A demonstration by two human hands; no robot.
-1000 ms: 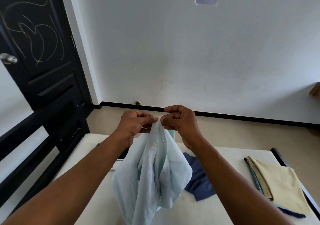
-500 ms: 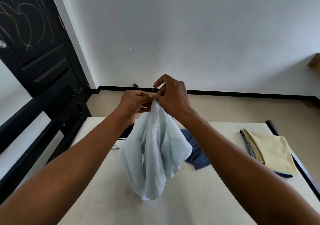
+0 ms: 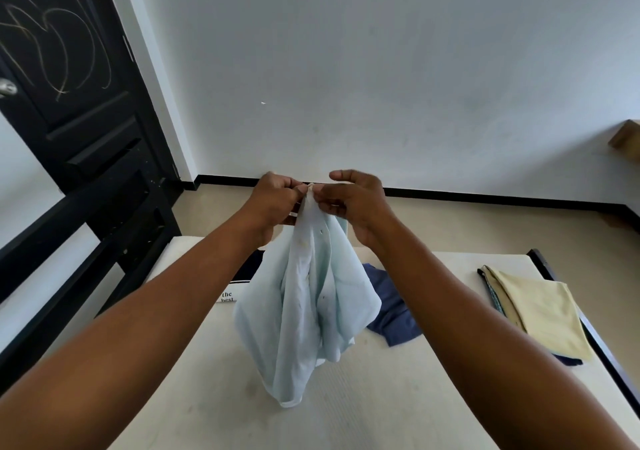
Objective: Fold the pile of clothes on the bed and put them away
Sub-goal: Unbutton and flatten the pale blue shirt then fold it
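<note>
Our left hand (image 3: pixel 277 204) and right hand (image 3: pixel 353 204) meet at the top edge of the pale blue shirt (image 3: pixel 311 311). Each pinches the cloth between thumb and curled fingers, knuckles almost touching; the right forefinger arches loose above the pinch. The shirt hangs bunched from that one spot, its buttoned front strip facing us and its lowest fold resting on the bed (image 3: pixel 381 397).

To do this step well, we judge that we should slide the hands apart along the top edge until each finds a shoulder. Then we give the shirt a light shake so it drops flat, and lay it face down on the bare mattress in front of us.

Behind the shirt lies a crumpled navy garment (image 3: pixel 391 311), not yet folded. Well to the right, near the bed's edge, sits a folded stack (image 3: pixel 540 307), yellow on top with darker pieces beneath.

We see no drawer, basket or cupboard; only a black door (image 3: pixel 69 103) at the left. Where the clothes go, we cannot tell.
</note>
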